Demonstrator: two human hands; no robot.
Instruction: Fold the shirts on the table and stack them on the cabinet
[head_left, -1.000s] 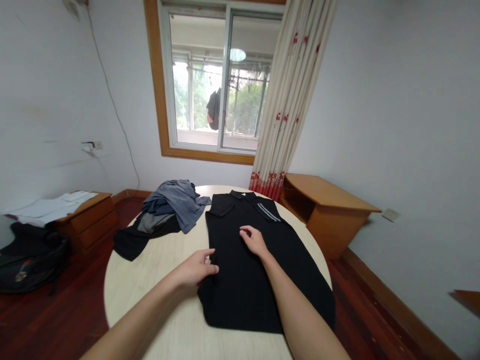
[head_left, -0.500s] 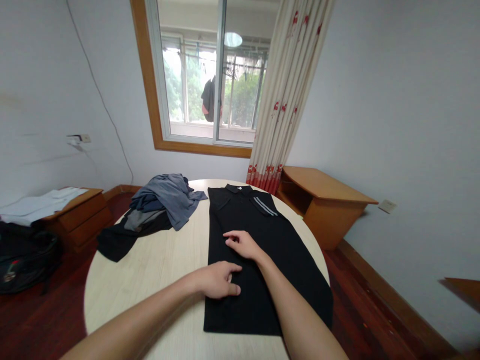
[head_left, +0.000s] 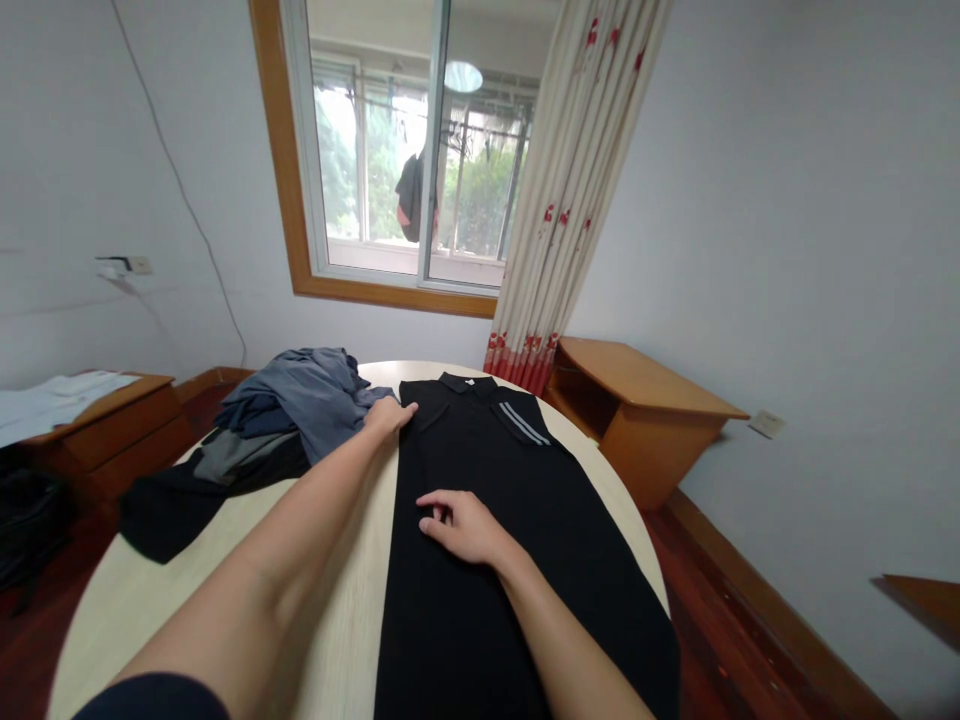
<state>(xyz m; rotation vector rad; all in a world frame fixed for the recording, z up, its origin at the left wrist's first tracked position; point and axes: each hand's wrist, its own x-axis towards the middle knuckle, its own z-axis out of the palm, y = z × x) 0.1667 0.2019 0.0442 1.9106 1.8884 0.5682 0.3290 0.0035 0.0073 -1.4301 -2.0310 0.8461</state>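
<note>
A black polo shirt (head_left: 480,470) lies flat on the round pale table (head_left: 349,600), its collar toward the window. Grey stripes mark the sleeve (head_left: 523,422) folded in on its right. My left hand (head_left: 388,413) reaches to the shirt's left shoulder edge, thumb stretched over the dark cloth. Its other fingers are hidden, so I cannot tell whether they grip the fabric. Over the middle of the shirt, my right hand (head_left: 465,528) holds nothing, its fingers loosely bent and thumb apart from the index finger.
A heap of grey and dark clothes (head_left: 292,400) lies on the table's left side, close to my left forearm. Beyond the table are a patterned curtain (head_left: 562,220) and a wooden desk (head_left: 645,400). A drawer cabinet (head_left: 127,425) stands left.
My left hand has moved up and left from the lower part of the shirt to its shoulder edge. The right hand has shifted slightly down and left.
</note>
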